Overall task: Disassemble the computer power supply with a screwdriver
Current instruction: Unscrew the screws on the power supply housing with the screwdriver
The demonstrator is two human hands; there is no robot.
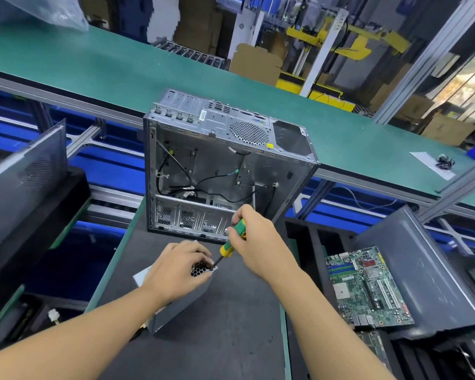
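The open computer case [225, 165] stands upright with its side panel off. Inside are only a few loose black cables [176, 171] strung across its bare metal wall. Right of the case, a black rack [307, 242] holds a green motherboard [368, 286] lying flat, with a dark grey panel [422, 275] leaning just beside it. The power supply [181, 305], a grey metal box with a honeycomb grille, stands on the dark mat [231, 325] just in front of the case, nearer the person. The left hand [176, 270] lies over its top. The fingers are bent down over the grilled face and grip it, hiding most of that face. The right hand [258, 242] is just in front of the case's lower edge, closed round the green and yellow handle of the screwdriver [232, 239]. The dark shaft slants down and left, and its tip meets the upper corner of the power supply, beside the left fingertips.
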